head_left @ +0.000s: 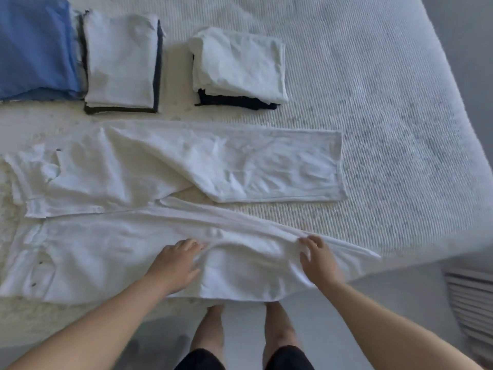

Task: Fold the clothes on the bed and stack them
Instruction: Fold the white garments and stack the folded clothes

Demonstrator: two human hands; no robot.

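We smooth the near leg of the white trousers [165, 166], both hands, left [177, 265] and right [318, 261], flat, apart; next, fold it onto the far leg beyond them.

Head view, steeply downward, close above the bed [373, 102] edge

This was a home bedroom: a bed [373, 102] with a ribbed white cover carried folded clothes stacks [240, 65] and spread white trousers [186, 166].
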